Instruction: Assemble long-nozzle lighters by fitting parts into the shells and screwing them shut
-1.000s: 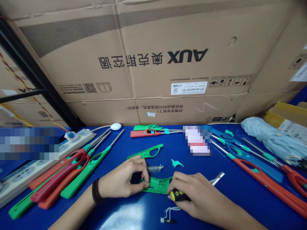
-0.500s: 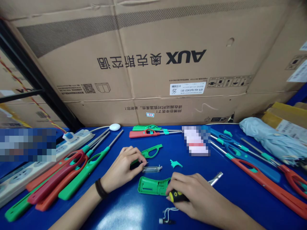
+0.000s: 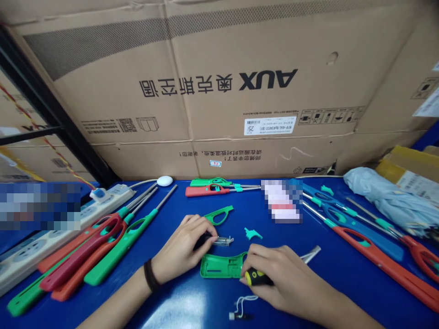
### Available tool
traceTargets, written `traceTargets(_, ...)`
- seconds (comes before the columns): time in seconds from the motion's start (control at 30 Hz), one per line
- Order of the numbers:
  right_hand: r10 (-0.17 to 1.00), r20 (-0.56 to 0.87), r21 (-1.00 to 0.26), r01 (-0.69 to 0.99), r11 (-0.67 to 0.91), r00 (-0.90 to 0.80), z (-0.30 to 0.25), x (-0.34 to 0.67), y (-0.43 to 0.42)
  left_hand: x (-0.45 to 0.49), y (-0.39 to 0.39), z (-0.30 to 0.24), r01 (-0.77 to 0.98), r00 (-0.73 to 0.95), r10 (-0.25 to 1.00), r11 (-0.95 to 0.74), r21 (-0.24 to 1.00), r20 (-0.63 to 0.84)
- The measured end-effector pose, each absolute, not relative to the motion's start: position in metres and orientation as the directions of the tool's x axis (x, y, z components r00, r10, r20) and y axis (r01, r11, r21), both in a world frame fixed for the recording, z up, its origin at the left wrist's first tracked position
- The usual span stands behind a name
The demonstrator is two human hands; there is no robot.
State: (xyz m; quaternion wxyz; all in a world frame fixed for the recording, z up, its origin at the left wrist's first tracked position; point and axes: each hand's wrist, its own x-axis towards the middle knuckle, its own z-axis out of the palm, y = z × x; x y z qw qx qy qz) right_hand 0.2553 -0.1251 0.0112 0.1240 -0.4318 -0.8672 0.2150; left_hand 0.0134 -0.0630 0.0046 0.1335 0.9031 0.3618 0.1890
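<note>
My left hand [image 3: 188, 240] is closed, its thumb and fingers pinching the left end of a small clear fuel tank [image 3: 223, 241]. My right hand [image 3: 283, 272] wraps around a screwdriver [image 3: 255, 278] with a black and yellow handle; its fingers also touch the right end of an open green lighter casing half [image 3: 219, 267]. Behind my left hand lies another green casing half [image 3: 219, 214] with a trigger loop. A teal trigger piece [image 3: 253, 234] rests between the hands, farther back. Close to me is a small igniter with white wire [image 3: 240, 308]. A metal lighter tube [image 3: 311, 254] shows behind my right hand.
Several red and green lighters [image 3: 116, 249] lie at the left beside a white power strip [image 3: 32, 246]. Red and blue lighters [image 3: 384, 265] lie at the right, near a pale blue plastic bag [image 3: 387, 196]. Two more lighters [image 3: 206, 190] lie before the large cardboard box [image 3: 206, 45].
My left hand has moved slightly right and closed over the clear tank's left end. My right hand still holds the screwdriver by the green casing half, nearly unmoved.
</note>
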Motion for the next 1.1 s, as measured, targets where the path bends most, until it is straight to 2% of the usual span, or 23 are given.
traceTargets(0.27, 0.801, 0.021, -0.492, 0.691, 0.530, -0.599, 0.013, 0.253, -0.123, 0.011, -0.056, 0.001, 0.682, 0.586, 0.758, -0.653, 0.330, 0.287)
traceTargets(0.67, 0.796, 0.029, -0.491, 0.685, 0.539, -0.605, 0.012, 0.254, -0.124, 0.009, -0.057, 0.009, 0.688, 0.601, 0.732, -0.678, 0.257, 0.321)
traceTargets(0.9, 0.786, 0.031, -0.475, 0.683, 0.555, -0.617, 0.011, 0.254, -0.125, 0.001, -0.057, 0.020, 0.662, 0.672, 0.688, -0.724, 0.195, 0.272)
traceTargets(1.1, 0.777, 0.027, -0.469, 0.678, 0.566, -0.629, 0.010, 0.254, -0.125, 0.001, -0.056, 0.017, 0.628, 0.705, 0.671, -0.741, 0.238, 0.228)
